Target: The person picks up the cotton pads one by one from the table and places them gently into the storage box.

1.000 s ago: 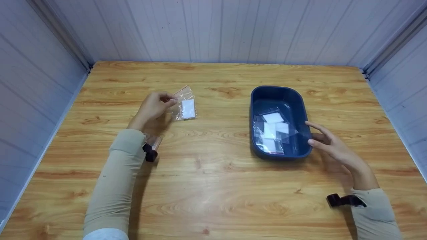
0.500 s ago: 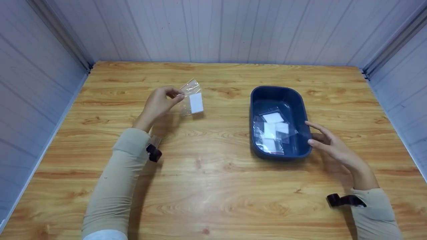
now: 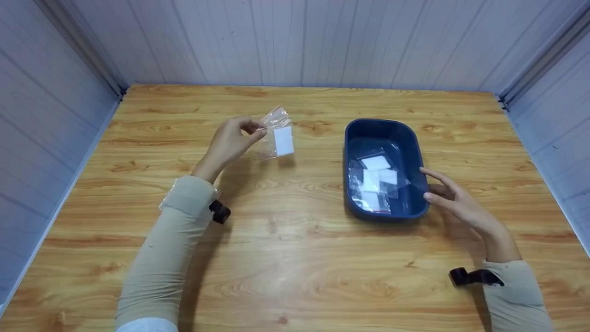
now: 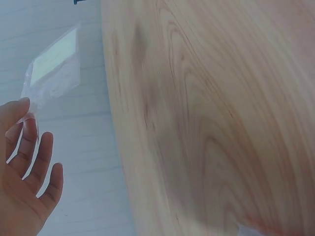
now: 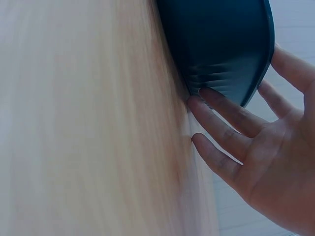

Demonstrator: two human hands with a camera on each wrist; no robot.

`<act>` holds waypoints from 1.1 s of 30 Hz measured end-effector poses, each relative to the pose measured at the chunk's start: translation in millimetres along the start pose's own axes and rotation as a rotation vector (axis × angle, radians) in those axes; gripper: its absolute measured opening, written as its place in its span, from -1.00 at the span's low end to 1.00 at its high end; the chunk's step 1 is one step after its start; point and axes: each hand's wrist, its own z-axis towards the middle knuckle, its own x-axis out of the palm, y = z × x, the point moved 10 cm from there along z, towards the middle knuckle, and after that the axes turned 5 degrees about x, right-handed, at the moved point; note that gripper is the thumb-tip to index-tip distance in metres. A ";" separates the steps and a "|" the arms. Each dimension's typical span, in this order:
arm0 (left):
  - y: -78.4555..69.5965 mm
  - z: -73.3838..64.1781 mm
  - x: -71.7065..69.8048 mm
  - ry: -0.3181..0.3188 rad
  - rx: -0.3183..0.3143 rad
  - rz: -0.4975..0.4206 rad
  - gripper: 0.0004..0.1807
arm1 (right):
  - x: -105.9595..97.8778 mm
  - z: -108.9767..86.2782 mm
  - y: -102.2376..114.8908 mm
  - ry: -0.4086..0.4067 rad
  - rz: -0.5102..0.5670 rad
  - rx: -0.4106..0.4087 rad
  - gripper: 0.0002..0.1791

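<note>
My left hand (image 3: 233, 140) pinches a small clear zip bag (image 3: 277, 121) by its edge between thumb and finger. A white rectangular piece (image 3: 284, 140) sits inside the bag. In the left wrist view the bag (image 4: 54, 64) hangs off the fingertips, above the wooden table. My right hand (image 3: 461, 203) touches the right side of a dark blue plastic tub (image 3: 405, 143), fingers spread. The right wrist view shows those fingers on the outer wall of the tub (image 5: 221, 44). Several similar clear bags (image 3: 375, 182) with white pieces lie overlapping in the tub.
Clear plastic (image 3: 167, 196) peeks out beside the left cuff, mostly hidden by the sleeve; a bit of plastic (image 4: 250, 230) also shows low in the left wrist view. Pale panel walls (image 3: 295, 41) enclose the wooden table (image 3: 295, 258) at the back and sides.
My left hand has lifted the bag and carried it to the right and slightly away, toward the tub. The right hand and the tub have stayed in place.
</note>
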 end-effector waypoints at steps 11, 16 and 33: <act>-11.3 2.4 14.7 0.016 0.015 -0.017 -0.78 | 0.3 0.5 -0.1 -0.012 -0.030 -0.007 -0.34; -18.1 4.5 22.3 0.031 0.024 -0.028 -0.76 | 0.2 0.8 -0.1 -0.016 -0.035 -0.004 -0.34; -59.0 11.6 44.9 0.040 0.125 -0.081 -0.79 | 1.3 1.5 2.3 -0.003 -0.015 -0.032 -0.35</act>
